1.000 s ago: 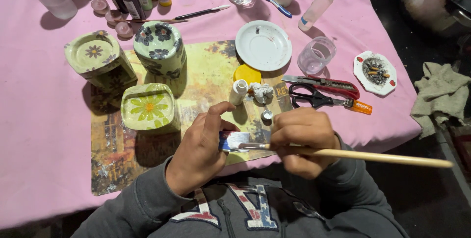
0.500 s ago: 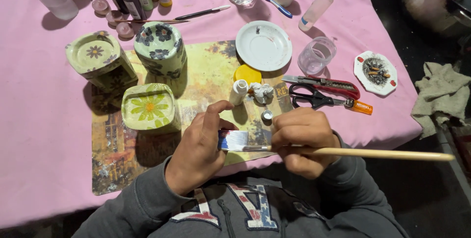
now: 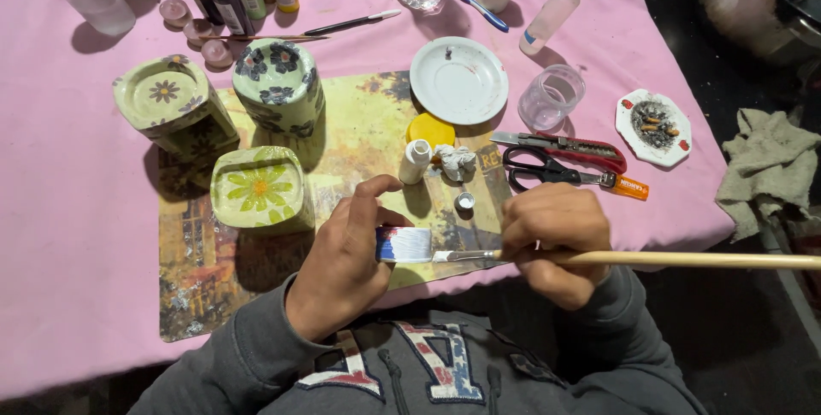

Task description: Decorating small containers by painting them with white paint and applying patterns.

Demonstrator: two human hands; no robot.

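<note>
My left hand (image 3: 342, 261) pinches a small object painted white, blue and red (image 3: 404, 244) between thumb and fingers, just above the near table edge. My right hand (image 3: 556, 240) grips a long wooden-handled brush (image 3: 684, 259); its metal ferrule and tip rest against the right side of the small object. The handle sticks out far to the right. A small white bottle (image 3: 415, 161), a crumpled white wad (image 3: 456, 161) and a tiny metal cap (image 3: 464, 202) lie just beyond my hands on the printed yellow mat (image 3: 368, 124).
Three flower-painted green containers (image 3: 259, 188) stand on the left of the pink tablecloth (image 3: 77, 210). A white plate (image 3: 458, 80), clear cup (image 3: 551, 97), scissors (image 3: 547, 171), red cutter, orange lighter, ashtray (image 3: 653, 126), paint bottles and brushes lie beyond. A grey rag (image 3: 770, 167) is at right.
None of note: both hands stay in place, with the brush tip shifting slightly against the small object.
</note>
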